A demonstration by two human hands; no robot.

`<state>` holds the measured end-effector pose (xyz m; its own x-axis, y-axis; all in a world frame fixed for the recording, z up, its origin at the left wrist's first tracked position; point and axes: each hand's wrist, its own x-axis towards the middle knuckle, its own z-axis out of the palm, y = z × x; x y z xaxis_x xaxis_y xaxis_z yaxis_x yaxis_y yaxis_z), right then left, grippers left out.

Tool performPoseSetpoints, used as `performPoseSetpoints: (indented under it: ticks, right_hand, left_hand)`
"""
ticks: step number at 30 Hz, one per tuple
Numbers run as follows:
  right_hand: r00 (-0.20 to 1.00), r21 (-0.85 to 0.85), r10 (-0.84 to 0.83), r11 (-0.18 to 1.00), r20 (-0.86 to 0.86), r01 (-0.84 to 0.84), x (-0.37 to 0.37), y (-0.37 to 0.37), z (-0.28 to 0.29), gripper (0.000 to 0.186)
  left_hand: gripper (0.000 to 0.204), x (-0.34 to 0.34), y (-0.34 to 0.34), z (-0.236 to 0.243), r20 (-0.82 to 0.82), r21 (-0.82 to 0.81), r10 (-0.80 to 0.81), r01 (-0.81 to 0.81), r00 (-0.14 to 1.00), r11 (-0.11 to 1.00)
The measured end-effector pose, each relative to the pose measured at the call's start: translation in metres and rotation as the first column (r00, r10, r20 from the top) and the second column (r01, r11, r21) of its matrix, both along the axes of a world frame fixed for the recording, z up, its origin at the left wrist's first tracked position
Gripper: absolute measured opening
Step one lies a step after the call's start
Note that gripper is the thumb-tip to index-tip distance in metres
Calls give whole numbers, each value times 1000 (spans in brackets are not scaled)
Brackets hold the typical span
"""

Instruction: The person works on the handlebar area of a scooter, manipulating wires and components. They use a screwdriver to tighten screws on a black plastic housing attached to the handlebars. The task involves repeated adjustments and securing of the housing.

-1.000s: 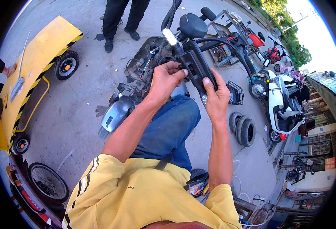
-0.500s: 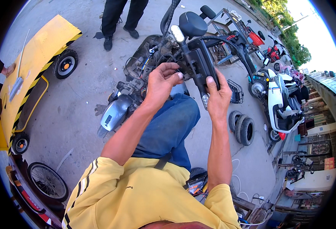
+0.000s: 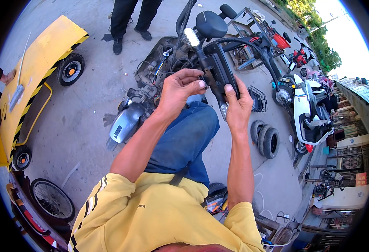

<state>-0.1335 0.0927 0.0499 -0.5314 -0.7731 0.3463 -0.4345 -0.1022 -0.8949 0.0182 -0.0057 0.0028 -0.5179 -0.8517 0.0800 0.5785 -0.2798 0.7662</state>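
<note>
A long black plastic housing point(image 3: 220, 67) lies along a bar with a silver end point(image 3: 224, 111), beside an oblong white lamp point(image 3: 191, 37) and a black padded piece point(image 3: 211, 25). My right hand point(image 3: 239, 103) grips the housing's lower right, thumb on its face. My left hand point(image 3: 178, 90) is closed at its left side, fingertips round something small and dark that I cannot make out. Below lies a partly stripped scooter point(image 3: 159, 63) with exposed cables and a silver body part point(image 3: 125, 122). My knee in blue trousers is beneath my hands.
A yellow wheeled platform point(image 3: 46, 46) with a broom is at left, a spoked wheel point(image 3: 52, 197) below it. A person's legs point(image 3: 130, 21) stand ahead. At right are tyres point(image 3: 268, 140), a black wire basket point(image 3: 258, 98), a white scooter point(image 3: 308, 113) and a metal frame point(image 3: 245, 59).
My left thumb and fingertips drew slightly back from the housing, then came in against its left side again. My right hand keeps its grip, shifted only slightly.
</note>
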Motion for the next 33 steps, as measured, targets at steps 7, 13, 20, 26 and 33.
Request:
performPoseSetpoints:
  ticks: [7,13,20,26,33]
  right_hand:
    - [1000,16,9,1000,-1,-9,4,1,-1,38]
    - [1000,7,20,1000,8,-20,7,1,-3,38]
    - [999,7,3,1000,-36,-3,9,0,-6,38]
    - [999,-6,10,1000,-30,-11,12,1,-3,37]
    - [998,-25,26,999,-49,-27,12,1,-4,37]
  left_hand:
    - [30,-10,-3,8,6,-3,13,-13,1000,1000]
    - [28,-13,-5,6,13,4,9,-9,1000,1000]
    - [27,-14,-5,8,105,-13,87,-86,991,996]
    - [27,-15,-2,12,148,13,84,-87,985,996]
    - [25,-12,-1,8,158,45,84,-92,984,995]
